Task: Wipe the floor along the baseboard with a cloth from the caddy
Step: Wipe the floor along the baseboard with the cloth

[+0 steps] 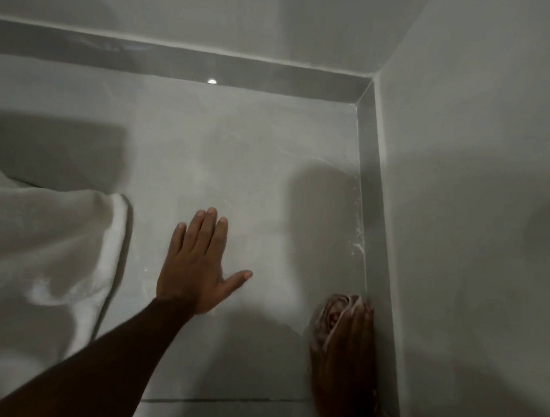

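Cloth point(336, 315) bunched lengthwise against right baseboard point(370, 216).

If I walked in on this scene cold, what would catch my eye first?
Probably the left hand, spread flat on the pale floor in mid-frame. Next, at lower right, the right hand pressing a bunched pinkish cloth against the grey baseboard. White bedding hangs at the left edge.

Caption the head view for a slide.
Right hand presses a pink cloth along the baseboard; left hand braces flat on the floor.
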